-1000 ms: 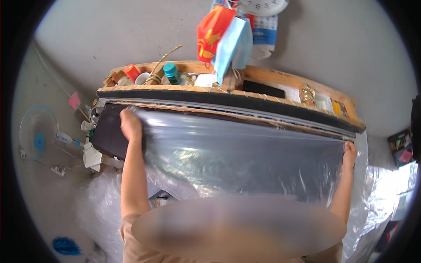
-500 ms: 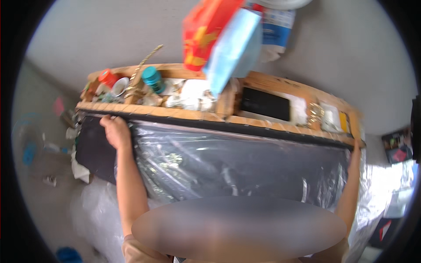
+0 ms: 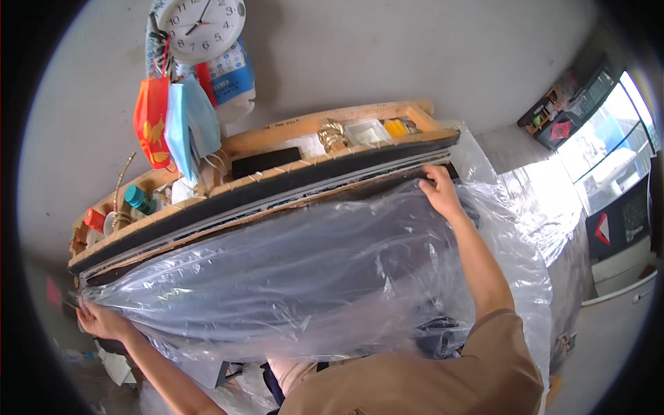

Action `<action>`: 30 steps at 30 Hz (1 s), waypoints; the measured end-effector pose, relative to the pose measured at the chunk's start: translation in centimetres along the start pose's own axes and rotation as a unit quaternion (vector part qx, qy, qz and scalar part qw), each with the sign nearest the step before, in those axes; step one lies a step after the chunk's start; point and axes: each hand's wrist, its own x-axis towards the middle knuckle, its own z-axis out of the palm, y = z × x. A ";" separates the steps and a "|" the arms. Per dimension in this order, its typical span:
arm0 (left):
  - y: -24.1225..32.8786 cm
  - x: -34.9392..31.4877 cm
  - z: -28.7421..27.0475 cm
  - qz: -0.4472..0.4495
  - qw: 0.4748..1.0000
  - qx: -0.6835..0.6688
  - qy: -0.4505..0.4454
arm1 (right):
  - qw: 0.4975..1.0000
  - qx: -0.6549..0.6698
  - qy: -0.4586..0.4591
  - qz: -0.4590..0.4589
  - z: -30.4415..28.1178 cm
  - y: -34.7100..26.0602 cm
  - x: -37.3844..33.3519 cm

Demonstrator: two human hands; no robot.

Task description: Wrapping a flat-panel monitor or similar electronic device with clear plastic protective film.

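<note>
Left grip (image 3: 102, 320) pinches clear plastic film (image 3: 277, 263), now reaching the black panel's (image 3: 395, 185) left end; right grip's (image 3: 443, 196) hold unclear.

A wall clock (image 3: 205, 28) hangs up there at eleven o'clock, a blue mask (image 3: 180, 131) at ten, a teal-capped bottle (image 3: 138, 198) at nine.

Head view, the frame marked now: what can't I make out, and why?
All in the head view:
Left hand: too small, near the dim rim, to tell its exact grip on the clear film.
Whatever lies under that film: blurred by creases and glare.
Part of the wooden rack: hidden by the hanging blue mask.
Wall clock: top cut off by the upper edge.
</note>
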 end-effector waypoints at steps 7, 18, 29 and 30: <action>2.5 -7.8 -5.4 0.439 0.625 0.300 -0.572 | 0.995 0.068 0.045 0.065 2.7 -3.2 -2.7; 20.8 -28.3 3.9 0.166 0.755 -0.069 -0.631 | 0.919 0.392 -0.030 0.032 5.0 -15.7 -13.3; 2.1 -8.4 -2.4 0.171 0.799 0.331 -0.472 | 0.910 0.008 -0.220 -0.351 6.1 -22.1 -19.3; 0.8 -7.5 -3.4 0.140 0.814 0.342 -0.449 | 0.890 0.125 -0.242 -0.367 7.5 -22.6 -19.9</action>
